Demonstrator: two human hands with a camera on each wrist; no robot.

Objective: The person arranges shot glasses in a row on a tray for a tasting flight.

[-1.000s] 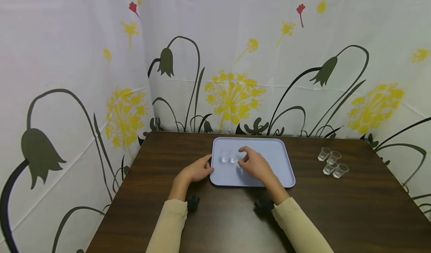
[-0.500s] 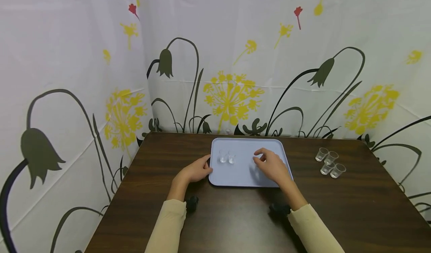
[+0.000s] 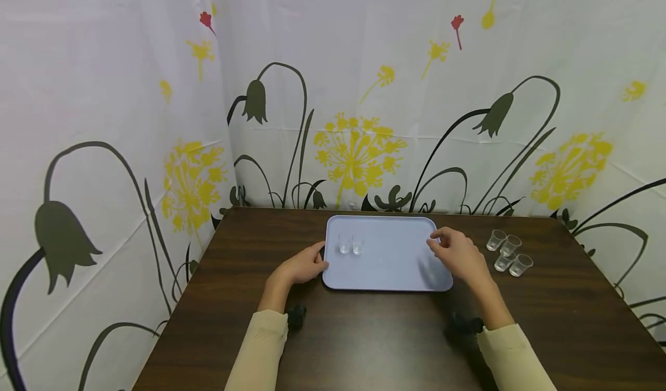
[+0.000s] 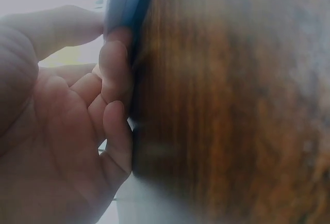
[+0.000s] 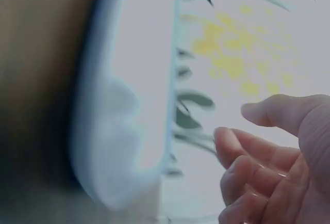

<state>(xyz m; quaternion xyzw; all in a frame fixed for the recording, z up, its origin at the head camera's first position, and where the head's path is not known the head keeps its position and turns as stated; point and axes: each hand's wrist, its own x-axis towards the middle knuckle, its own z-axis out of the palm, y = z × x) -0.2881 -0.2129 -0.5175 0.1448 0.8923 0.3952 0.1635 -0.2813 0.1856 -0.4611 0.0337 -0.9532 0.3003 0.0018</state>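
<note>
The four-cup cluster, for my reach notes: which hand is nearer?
Right. The right hand hovers left of the cluster, near the right edge of the tray; the left hand grips the opposite edge.

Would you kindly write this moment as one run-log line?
left hand: grips tray by left edge | right hand: empty, near tray's right edge | two cups: on tray | four cups: on table

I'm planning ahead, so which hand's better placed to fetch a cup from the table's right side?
Likely the right hand: it holds nothing and hangs by the right edge of the tray, nearer the four cups. The left hand grips the tray's left edge.
</note>
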